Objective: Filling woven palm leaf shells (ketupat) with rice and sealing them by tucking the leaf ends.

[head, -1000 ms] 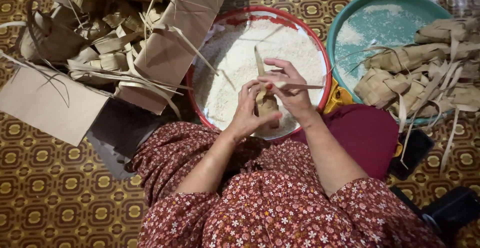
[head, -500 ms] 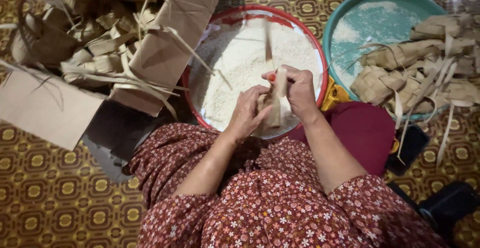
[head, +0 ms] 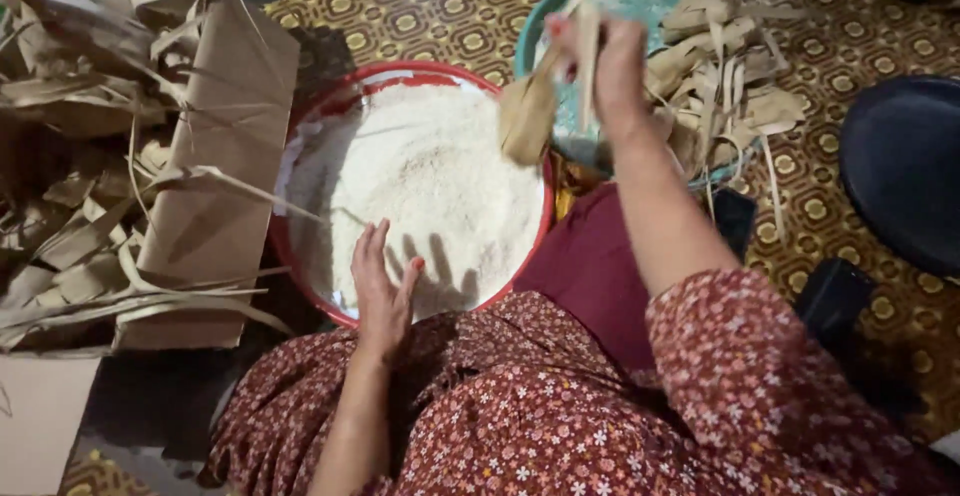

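Observation:
My right hand (head: 610,66) is raised over the gap between two basins, holding the strips of a woven palm-leaf pouch (head: 530,116) that dangles below it. My left hand (head: 385,291) hovers open, fingers spread, above the near rim of a red basin (head: 300,256) filled with white rice (head: 430,176). Beyond my right hand a teal basin (head: 535,41) holds a pile of finished leaf pouches (head: 720,66).
A cardboard box (head: 220,206) at the left holds dry leaf strips and empty woven cases (head: 70,156). A dark round object (head: 900,166) lies at the right on the patterned floor (head: 430,6). A maroon cloth (head: 590,266) lies by my floral-clothed lap.
Both hands were working one pouch over the rice. Now my right hand has lifted it up toward the teal basin, and my left hand has let go and opened.

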